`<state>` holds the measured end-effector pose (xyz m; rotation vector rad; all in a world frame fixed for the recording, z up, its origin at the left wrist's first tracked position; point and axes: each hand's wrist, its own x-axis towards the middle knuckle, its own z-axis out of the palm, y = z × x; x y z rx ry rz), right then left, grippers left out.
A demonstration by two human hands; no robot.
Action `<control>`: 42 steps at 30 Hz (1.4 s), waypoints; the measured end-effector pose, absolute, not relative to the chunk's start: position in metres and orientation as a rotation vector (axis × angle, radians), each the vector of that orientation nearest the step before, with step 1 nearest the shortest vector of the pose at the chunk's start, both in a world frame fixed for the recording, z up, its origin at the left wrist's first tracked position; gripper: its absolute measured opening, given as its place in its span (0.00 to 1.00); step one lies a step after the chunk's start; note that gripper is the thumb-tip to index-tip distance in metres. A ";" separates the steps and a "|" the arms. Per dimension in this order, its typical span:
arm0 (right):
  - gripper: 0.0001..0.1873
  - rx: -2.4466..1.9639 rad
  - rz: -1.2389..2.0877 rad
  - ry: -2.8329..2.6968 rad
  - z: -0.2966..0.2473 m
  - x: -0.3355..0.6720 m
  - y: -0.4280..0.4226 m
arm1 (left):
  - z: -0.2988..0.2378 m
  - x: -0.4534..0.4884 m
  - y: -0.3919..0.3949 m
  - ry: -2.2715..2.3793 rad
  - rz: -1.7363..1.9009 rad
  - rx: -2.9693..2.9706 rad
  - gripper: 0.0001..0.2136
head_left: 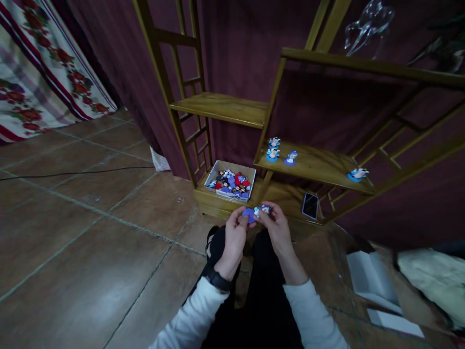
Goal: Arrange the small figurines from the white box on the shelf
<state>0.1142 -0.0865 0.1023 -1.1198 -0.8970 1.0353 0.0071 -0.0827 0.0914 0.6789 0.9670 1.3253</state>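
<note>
In front of my knees, my left hand [237, 228] pinches a round purple base [249, 215]. Close beside it, my right hand [276, 224] grips a small white and purple figurine [262, 211] between thumb and fingers. The figurine's lower end meets or nearly meets the base; whether they are joined I cannot tell. Just beyond the hands stands a white cardboard box [230, 180] with many small red, purple, black and white figure parts in it. A figurine on a purple base [291, 158] stands on the shelf to the right of the box.
Blue-based figurines [273, 154] stand at the left of the wooden shelf [319, 165], and another figurine [358, 175] at its right. A phone [310, 205] lies on the lower board. A clear glass ornament [368, 26] stands higher up. A black cable [76, 173] crosses the tiled floor.
</note>
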 end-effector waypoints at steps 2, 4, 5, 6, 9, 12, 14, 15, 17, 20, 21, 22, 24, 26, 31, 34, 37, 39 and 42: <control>0.17 -1.193 0.876 -1.004 0.111 0.115 -0.092 | 0.106 0.012 -0.092 0.917 1.313 0.680 0.18; 0.16 -1.231 0.767 -1.071 0.117 0.116 -0.098 | 0.117 0.017 -0.100 0.871 1.312 0.687 0.19; 0.16 -1.236 0.737 -1.089 0.120 0.117 -0.101 | 0.122 0.019 -0.104 0.849 1.313 0.690 0.19; 0.16 -1.237 0.718 -1.100 0.122 0.118 -0.104 | 0.126 0.022 -0.107 0.829 1.315 0.692 0.19; 0.17 -1.236 0.686 -1.119 0.129 0.124 -0.113 | 0.137 0.028 -0.114 0.780 1.319 0.700 0.19; 0.17 -1.262 0.635 -1.139 0.133 0.131 -0.120 | 0.145 0.032 -0.119 0.742 1.309 0.703 0.17; 0.17 -1.280 0.594 -1.149 0.132 0.134 -0.123 | 0.148 0.034 -0.121 0.718 1.291 0.702 0.15; 0.17 -1.288 0.577 -1.159 0.130 0.136 -0.123 | 0.148 0.035 -0.122 0.710 1.283 0.700 0.15; 0.17 -1.308 0.552 -1.183 0.126 0.137 -0.122 | 0.147 0.036 -0.121 0.710 1.277 0.692 0.14; 0.17 -1.351 0.531 -1.216 0.117 0.137 -0.116 | 0.140 0.037 -0.116 0.723 1.267 0.674 0.13; 0.17 -1.365 0.526 -1.217 0.114 0.136 -0.114 | 0.137 0.037 -0.113 0.727 1.261 0.667 0.13; 0.17 -1.377 0.524 -1.217 0.110 0.136 -0.111 | 0.134 0.037 -0.110 0.730 1.255 0.661 0.13; 0.17 -1.392 0.534 -1.213 0.103 0.135 -0.105 | 0.126 0.037 -0.104 0.747 1.245 0.653 0.13; 0.17 -1.398 0.557 -1.207 0.096 0.134 -0.099 | 0.118 0.037 -0.097 0.767 1.238 0.651 0.13; 0.16 -1.464 0.521 -1.245 0.078 0.130 -0.082 | 0.093 0.036 -0.079 0.819 1.220 0.670 0.14; 0.16 -1.517 0.502 -1.275 0.067 0.127 -0.074 | 0.077 0.035 -0.068 0.855 1.194 0.676 0.14; 0.15 -1.565 0.473 -1.325 0.055 0.126 -0.067 | 0.060 0.033 -0.057 0.889 1.164 0.665 0.13; 0.14 -1.585 0.466 -1.356 0.045 0.126 -0.064 | 0.049 0.033 -0.050 0.921 1.150 0.622 0.12; 0.13 -1.615 0.460 -1.401 0.027 0.128 -0.060 | 0.030 0.033 -0.040 0.986 1.098 0.511 0.10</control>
